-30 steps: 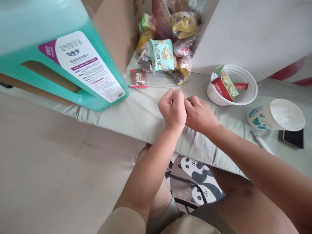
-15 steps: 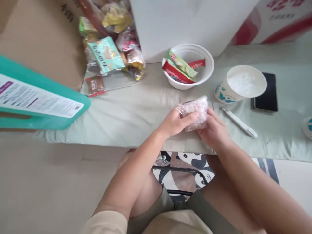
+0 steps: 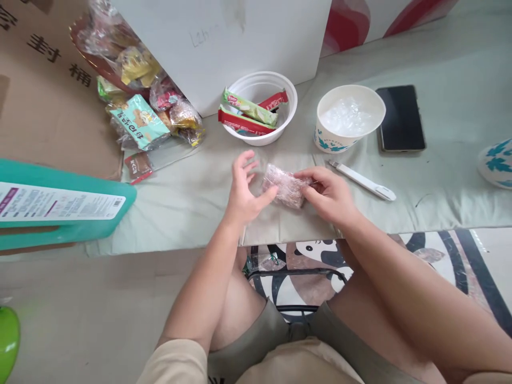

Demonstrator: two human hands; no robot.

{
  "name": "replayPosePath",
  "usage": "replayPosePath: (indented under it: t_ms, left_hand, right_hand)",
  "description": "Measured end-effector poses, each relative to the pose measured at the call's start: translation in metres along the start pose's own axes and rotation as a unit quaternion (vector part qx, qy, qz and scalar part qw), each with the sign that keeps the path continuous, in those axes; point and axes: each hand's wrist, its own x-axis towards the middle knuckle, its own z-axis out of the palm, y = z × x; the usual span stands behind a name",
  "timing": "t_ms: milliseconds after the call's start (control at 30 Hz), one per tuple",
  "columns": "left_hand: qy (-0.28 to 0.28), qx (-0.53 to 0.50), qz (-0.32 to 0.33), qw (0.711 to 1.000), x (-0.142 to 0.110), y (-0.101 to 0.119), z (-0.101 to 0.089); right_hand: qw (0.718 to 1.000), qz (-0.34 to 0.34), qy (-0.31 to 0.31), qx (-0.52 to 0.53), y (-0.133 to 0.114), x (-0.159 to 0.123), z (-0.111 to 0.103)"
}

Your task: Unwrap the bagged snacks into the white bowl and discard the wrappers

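Observation:
A small block wrapped in clear bubble wrap is just above the cloth-covered table, close to its front edge. What lies inside the wrap is pinkish and cannot be made out. My right hand pinches the right end of the package between thumb and fingers. At its left side is my left hand, fingers spread, the thumb tip by the wrap. A white utility knife lies to the right of my right hand. Beyond it stands a paper bowl with crumpled clear plastic in it.
A white bowl with several wrapped snack bars stands behind the package. A black phone and another paper bowl are on the right. Bagged snacks, a cardboard box and a green jug occupy the left; a white box stands behind.
My left hand has let go of the package and opened to its left. My right hand still grips it, now tilted the other way. The camera view has shifted right.

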Motion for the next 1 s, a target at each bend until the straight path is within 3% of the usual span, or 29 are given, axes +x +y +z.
replayPosePath:
  t_ms: [100, 167, 500, 600, 700, 800, 867, 933, 1000]
  left_hand:
    - [-0.115, 0.088, 0.079, 0.986, -0.005, 0.004, -0.011]
    - [-0.142, 0.115, 0.094, 0.979, -0.006, 0.007, -0.013]
    - [-0.083, 0.080, 0.128, 0.985, -0.005, 0.005, -0.012]
    - [-0.051, 0.027, 0.076, 0.995, -0.007, 0.010, -0.009]
    - [0.030, -0.068, -0.035, 0.997, -0.007, 0.013, -0.007]
    - [0.153, -0.183, -0.148, 0.960, -0.002, 0.012, -0.009]
    - [0.199, -0.238, -0.204, 0.929, 0.002, 0.010, -0.012]
    - [0.178, -0.248, -0.233, 0.923, 0.003, 0.008, -0.015]
    - [0.123, -0.209, -0.221, 0.945, 0.003, 0.008, -0.017]
  right_hand:
    - [0.999, -0.011, 0.023, -0.028, 0.000, 0.001, 0.000]
    - [0.998, -0.018, 0.031, -0.049, 0.000, 0.001, 0.000]
    - [0.997, -0.016, 0.007, -0.081, -0.002, 0.002, 0.002]
    - [0.995, -0.023, 0.005, -0.093, -0.001, 0.003, 0.002]
    - [0.993, -0.034, 0.009, -0.116, 0.000, 0.003, 0.001]
    - [0.992, -0.063, 0.006, -0.113, 0.000, 0.003, 0.000]
    - [0.988, -0.107, -0.026, -0.106, -0.001, 0.002, 0.001]
    - [0.980, -0.147, -0.063, -0.115, -0.002, 0.001, 0.003]
    - [0.976, -0.162, -0.074, -0.126, -0.003, 0.000, 0.007]
